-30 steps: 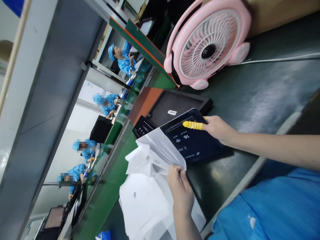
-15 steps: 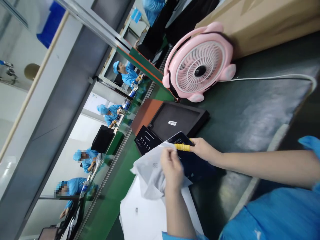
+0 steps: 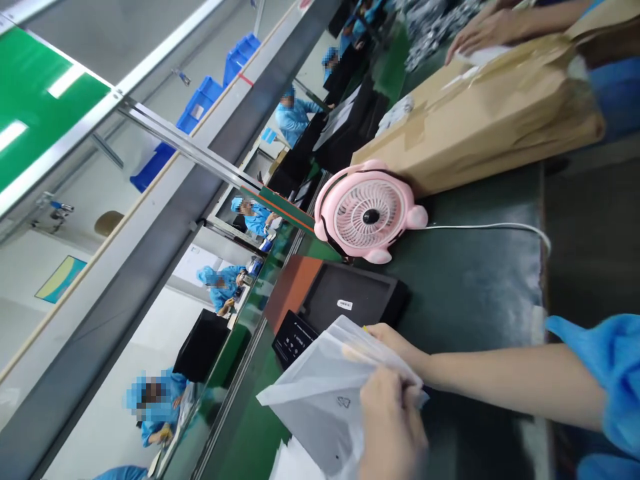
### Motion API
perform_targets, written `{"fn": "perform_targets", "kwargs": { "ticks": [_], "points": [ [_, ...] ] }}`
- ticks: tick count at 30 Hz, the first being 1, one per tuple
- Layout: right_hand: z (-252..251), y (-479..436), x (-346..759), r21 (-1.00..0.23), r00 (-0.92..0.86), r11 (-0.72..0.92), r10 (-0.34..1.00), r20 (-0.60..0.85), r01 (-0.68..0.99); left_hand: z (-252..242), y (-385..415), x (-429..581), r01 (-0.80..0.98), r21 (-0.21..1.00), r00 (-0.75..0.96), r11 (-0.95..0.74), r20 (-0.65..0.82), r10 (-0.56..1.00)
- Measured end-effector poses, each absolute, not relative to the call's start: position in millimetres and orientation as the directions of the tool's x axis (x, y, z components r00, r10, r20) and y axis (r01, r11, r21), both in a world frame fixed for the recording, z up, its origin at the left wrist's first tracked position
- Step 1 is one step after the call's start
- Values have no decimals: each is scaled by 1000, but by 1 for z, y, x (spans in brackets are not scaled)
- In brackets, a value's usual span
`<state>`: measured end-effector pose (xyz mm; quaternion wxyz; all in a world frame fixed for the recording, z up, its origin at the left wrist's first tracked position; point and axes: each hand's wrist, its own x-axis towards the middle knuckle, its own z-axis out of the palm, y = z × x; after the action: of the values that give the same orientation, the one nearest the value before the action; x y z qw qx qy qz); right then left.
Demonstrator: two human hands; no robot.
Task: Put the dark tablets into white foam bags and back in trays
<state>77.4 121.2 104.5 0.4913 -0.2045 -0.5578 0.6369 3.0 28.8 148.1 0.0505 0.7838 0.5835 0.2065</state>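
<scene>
While one thin, translucent white bag (image 3: 320, 380) printed with a triangular mark is held up left of one round pink plastic fan (image 3: 370, 210), my two hands are both at it. My left hand (image 3: 393, 417), blurred, has its fingers closed on the bag's near edge. My right hand (image 3: 397, 343) reaches partly behind or into the bag, a bit of yellow at one fingertip; whether those fingers are wide or narrow I cannot tell.

Just left of the fan sits one shallow black rectangular tray (image 3: 350, 293) with one white label, one flat reddish-brown board (image 3: 294, 287) along its far side. Further left of the fan is one small black box (image 3: 293, 340) with white print, close to the bag. One white cable (image 3: 490, 226) runs from the fan over the dark green worktop (image 3: 480, 287). Right of the fan stands one large brown paper package (image 3: 480, 127), with a co-worker's hand (image 3: 493, 32) at it. Three blue plastic bins (image 3: 200, 103) sit higher than the fan.
</scene>
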Motion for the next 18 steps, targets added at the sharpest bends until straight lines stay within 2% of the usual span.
{"fn": "perform_targets", "kwargs": {
  "ticks": [3, 4, 5, 7, 9, 10, 12, 14, 18],
  "points": [
    [125, 129, 94, -902, -444, 152, 829, 339, -405, 169, 17, -36, 928, 307, -7, -210, 578, 816],
    [134, 132, 101, -902, -454, 199, 810, 371, -383, 178, 15, -49, 946, 293, -83, -138, 633, 770],
    [143, 136, 108, -901, -474, 260, 781, 408, -348, 187, 14, -59, 956, 287, -146, -55, 631, 762],
    [163, 143, 118, -871, -543, 419, 683, 488, -255, 199, 15, -69, 941, 330, -238, 69, 505, 830],
    [185, 151, 124, -806, -620, 558, 566, 543, -197, 202, 17, -65, 879, 469, -288, 89, 371, 883],
    [195, 156, 126, -780, -647, 587, 512, 565, -216, 199, 19, -60, 828, 556, -313, 73, 350, 883],
    [213, 169, 128, -752, -668, 564, 417, 617, -342, 186, 22, -50, 710, 703, -410, 30, 379, 830],
    [224, 183, 132, -719, -665, 511, 330, 670, -471, 169, 25, -45, 611, 791, -546, 32, 392, 741],
    [215, 210, 141, -654, -676, 570, 219, 704, -496, 138, 32, -49, 499, 866, -658, 42, 346, 669]
  ]
}}
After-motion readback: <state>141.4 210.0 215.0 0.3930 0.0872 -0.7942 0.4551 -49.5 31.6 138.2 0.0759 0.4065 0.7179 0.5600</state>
